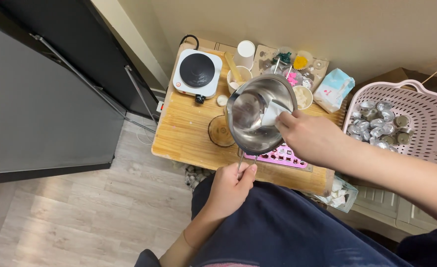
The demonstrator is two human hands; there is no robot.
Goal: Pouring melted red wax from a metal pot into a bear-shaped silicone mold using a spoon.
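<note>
My left hand (228,188) grips the thin handle of a shiny steel pot (250,121), held tilted above a small wooden table (184,133). My right hand (310,138) presses a white tissue (270,113) against the inside wall of the pot near its rim. The pot hides part of a pink mould tray (280,157) lying on the table beneath it. My dark-trousered lap is just below the table's near edge.
A white single hotplate (197,71) sits at the table's far left, with cups, a round glass coaster (220,131) and small jars behind the pot. A pink perforated basket (421,113) of metal cups stands to the right. A dark cabinet stands left.
</note>
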